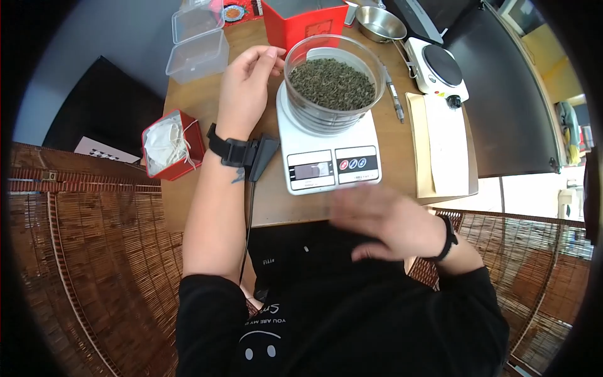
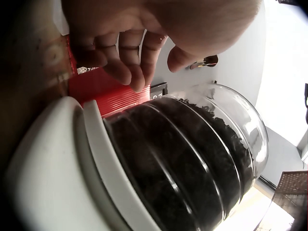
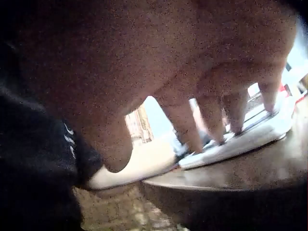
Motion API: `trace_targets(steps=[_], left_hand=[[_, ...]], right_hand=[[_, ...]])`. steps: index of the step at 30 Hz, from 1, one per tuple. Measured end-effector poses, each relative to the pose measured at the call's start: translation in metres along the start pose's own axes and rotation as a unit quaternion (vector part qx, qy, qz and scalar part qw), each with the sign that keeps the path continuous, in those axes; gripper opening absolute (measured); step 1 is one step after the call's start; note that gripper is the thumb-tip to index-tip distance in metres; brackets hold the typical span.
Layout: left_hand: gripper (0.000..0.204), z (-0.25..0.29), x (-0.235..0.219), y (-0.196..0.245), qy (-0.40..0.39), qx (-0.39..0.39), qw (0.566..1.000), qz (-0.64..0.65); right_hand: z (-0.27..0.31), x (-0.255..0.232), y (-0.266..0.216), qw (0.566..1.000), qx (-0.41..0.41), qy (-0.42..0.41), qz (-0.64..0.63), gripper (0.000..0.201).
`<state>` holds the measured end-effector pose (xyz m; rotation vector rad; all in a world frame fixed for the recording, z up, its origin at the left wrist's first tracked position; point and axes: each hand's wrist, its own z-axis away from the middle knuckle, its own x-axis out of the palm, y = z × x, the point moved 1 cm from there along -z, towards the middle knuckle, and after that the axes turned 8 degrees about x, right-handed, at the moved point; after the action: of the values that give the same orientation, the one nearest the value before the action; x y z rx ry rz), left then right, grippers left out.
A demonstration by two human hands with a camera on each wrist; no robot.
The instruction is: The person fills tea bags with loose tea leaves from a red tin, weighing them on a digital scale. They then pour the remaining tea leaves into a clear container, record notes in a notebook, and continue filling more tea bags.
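A clear round bowl (image 1: 333, 116) with ridged sides stands on a white kitchen scale (image 1: 329, 182). Dark green dried leaves, like loose tea, (image 1: 333, 83) fill much of it. My left hand (image 1: 247, 81) hovers just left of the bowl's rim, its fingers loosely bent with nothing in them. The left wrist view shows those fingers (image 2: 130, 55) hanging in front of a red box (image 2: 110, 91), beside the bowl (image 2: 187, 159). Blurred by motion, my right hand (image 1: 396, 220) spreads over the table's front edge, close to the scale's button panel.
Behind the bowl is a red box (image 1: 301, 28), with open clear plastic boxes (image 1: 198, 56) to its left. A red box of white pouches (image 1: 166, 144) sits at the left edge. On the right are a pen (image 1: 394, 94), papers (image 1: 447, 151), a hot plate (image 1: 440, 69) and a steel pan (image 1: 380, 24).
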<state>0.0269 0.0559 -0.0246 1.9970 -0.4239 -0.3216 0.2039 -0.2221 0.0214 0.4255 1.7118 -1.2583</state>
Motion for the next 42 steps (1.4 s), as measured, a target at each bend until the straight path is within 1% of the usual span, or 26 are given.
trace_targets(steps=[2,3,5,6,8,9,10,11,12,14,16,17,18,19,23,25,28,30,32,34,35,36,38,39,40,42], left_hand=[[0.036,0.001,0.0,-0.001,-0.019,-0.008,1.0,0.018],[0.04,0.001,0.002,0.0,-0.024,0.0,0.997,0.079],[0.051,0.002,0.004,0.006,-0.054,0.009,0.984,0.172],[0.071,0.003,0.004,0.007,-0.085,0.049,0.974,0.202],[0.112,0.003,0.005,0.014,-0.101,0.037,0.959,0.263],[0.112,0.006,0.01,0.021,-0.108,0.041,0.957,0.265],[0.132,0.009,0.014,0.028,-0.114,0.044,0.955,0.271],[0.143,0.009,0.016,0.031,-0.119,0.048,0.954,0.272],[0.155,0.009,0.018,0.034,-0.123,0.053,0.952,0.274],[0.173,0.011,0.019,0.027,-0.179,0.084,0.965,0.174],[0.169,0.011,0.02,0.021,-0.193,0.102,0.968,0.128],[0.166,0.011,0.021,0.02,-0.2,0.099,0.969,0.103],[0.163,0.011,0.022,0.018,-0.207,0.095,0.97,0.079],[0.157,0.01,0.022,0.017,-0.203,0.102,0.971,0.076],[0.155,0.011,0.023,0.022,-0.179,0.087,0.977,0.077],[0.154,0.012,0.026,0.03,-0.14,0.083,0.979,0.119],[0.156,0.01,0.026,0.021,-0.149,0.084,0.982,0.084],[0.158,0.01,0.025,0.019,-0.151,0.076,0.982,0.081],[0.16,0.009,0.022,0.016,-0.153,0.066,0.982,0.084],[0.164,0.008,0.021,0.018,-0.169,0.077,0.98,0.077],[0.167,0.013,0.025,0.023,-0.148,0.039,0.978,0.14],[0.161,0.013,0.023,0.023,-0.125,0.04,0.979,0.157],[0.141,0.005,0.012,0.04,-0.062,-0.001,0.98,0.188],[0.112,0.003,0.0,0.035,-0.111,0.101,0.972,0.179],[0.112,0.002,-0.011,0.037,-0.115,0.101,0.971,0.181],[0.105,0.004,-0.031,0.044,-0.036,0.094,0.961,0.259]], right_hand=[[0.015,-0.01,-0.003,0.983,-0.044,-0.113,-0.139,0.046],[0.018,-0.021,-0.004,0.984,-0.038,-0.11,-0.135,0.046],[0.02,-0.055,-0.004,0.995,-0.026,0.048,-0.078,0.033],[0.019,-0.074,0.004,0.995,-0.008,0.103,-0.013,0.023],[0.014,-0.102,0.019,0.96,0.091,0.262,0.038,0.013],[0.009,-0.116,0.027,0.929,0.145,0.331,0.078,0.011],[-0.002,-0.129,0.034,0.905,0.174,0.38,0.08,0.012],[-0.011,-0.138,0.055,0.893,0.202,0.4,0.052,0.015],[-0.023,-0.14,0.076,0.897,0.182,0.403,-0.006,0.021],[-0.042,-0.132,0.098,0.929,0.201,0.3,-0.084,0.036],[-0.055,-0.114,0.106,0.946,0.222,0.17,-0.166,0.063],[-0.06,-0.106,0.112,0.966,0.186,0.12,-0.132,0.075],[-0.064,-0.104,0.099,0.965,0.187,0.102,-0.156,0.071],[-0.067,-0.099,0.095,0.961,0.183,0.107,-0.178,0.068],[-0.071,-0.092,0.089,0.954,0.167,0.137,-0.207,0.061],[-0.071,-0.091,0.09,0.951,0.168,0.149,-0.212,0.061],[-0.07,-0.088,0.096,0.944,0.162,0.178,-0.225,0.061],[-0.067,-0.089,0.101,0.959,0.176,0.162,-0.155,0.065],[-0.055,-0.099,0.1,0.954,0.193,0.179,-0.143,0.069],[-0.035,-0.117,0.104,0.959,0.118,0.256,0.005,0.065],[-0.023,-0.131,0.101,0.948,0.18,0.262,-0.002,0.056],[-0.013,-0.139,0.095,0.931,0.18,0.319,0.001,0.05],[0.003,-0.153,0.093,0.917,0.234,0.31,0.084,0.047],[0.008,-0.156,0.092,0.914,0.292,0.266,0.094,0.042],[0.01,-0.155,0.095,0.912,0.295,0.268,0.096,0.042],[0.012,-0.142,0.111,0.933,0.31,0.146,0.107,0.045]])
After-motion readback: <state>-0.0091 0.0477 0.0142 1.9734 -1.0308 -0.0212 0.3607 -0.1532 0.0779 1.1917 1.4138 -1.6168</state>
